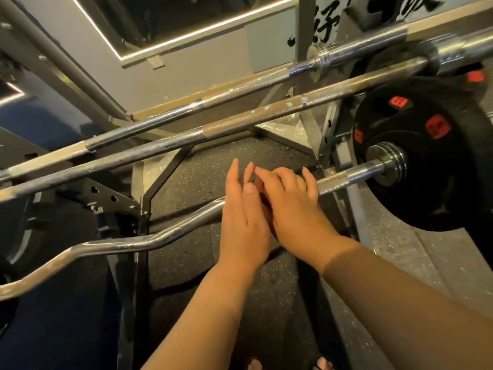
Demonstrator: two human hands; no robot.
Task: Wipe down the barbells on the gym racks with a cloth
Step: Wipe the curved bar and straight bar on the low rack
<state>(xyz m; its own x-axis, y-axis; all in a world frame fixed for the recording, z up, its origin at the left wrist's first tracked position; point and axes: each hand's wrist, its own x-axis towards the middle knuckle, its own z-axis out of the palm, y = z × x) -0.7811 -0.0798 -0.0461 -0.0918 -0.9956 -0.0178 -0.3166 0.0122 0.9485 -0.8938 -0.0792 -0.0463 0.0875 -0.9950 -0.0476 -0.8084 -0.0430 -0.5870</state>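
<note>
Middle section of curl bar (120, 244) hidden behind left hand (244, 225) and right hand (293, 206), bar's left end cut by frame edge, dark item (262, 193) between the hands too concealed to identify, weight plate (426, 161) cropped at right edge, wall lettering (328, 30) cropped at top.

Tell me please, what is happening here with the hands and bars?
A person holds both hands together over the curved bar. The left hand has straight fingers; the right hand lies across the bar, near the black weight plates. A dark thing shows between the hands, perhaps the cloth, but it is mostly hidden. Two straight barbells rest higher up.
</note>
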